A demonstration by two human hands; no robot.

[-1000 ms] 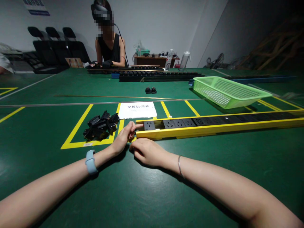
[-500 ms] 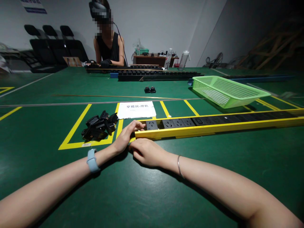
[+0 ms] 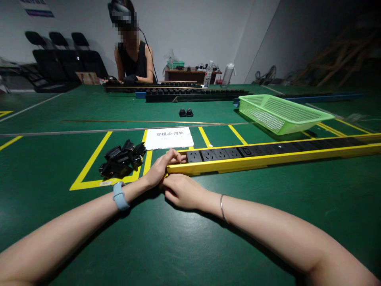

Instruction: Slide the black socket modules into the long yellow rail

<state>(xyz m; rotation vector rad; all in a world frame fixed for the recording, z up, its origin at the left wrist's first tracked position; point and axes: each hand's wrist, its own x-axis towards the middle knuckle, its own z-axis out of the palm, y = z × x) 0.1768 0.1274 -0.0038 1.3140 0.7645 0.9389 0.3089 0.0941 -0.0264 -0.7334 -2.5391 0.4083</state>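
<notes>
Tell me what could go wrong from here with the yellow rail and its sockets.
The left hand has its fingers inside the open end of the yellow rail, so a fingertip might get pinched or scraped.

The end socket sits close against its neighbour, so a hard push could jam or tilt it.

The pile of black parts lies loose near the left wrist, so a careless sweep might scatter it.
</notes>
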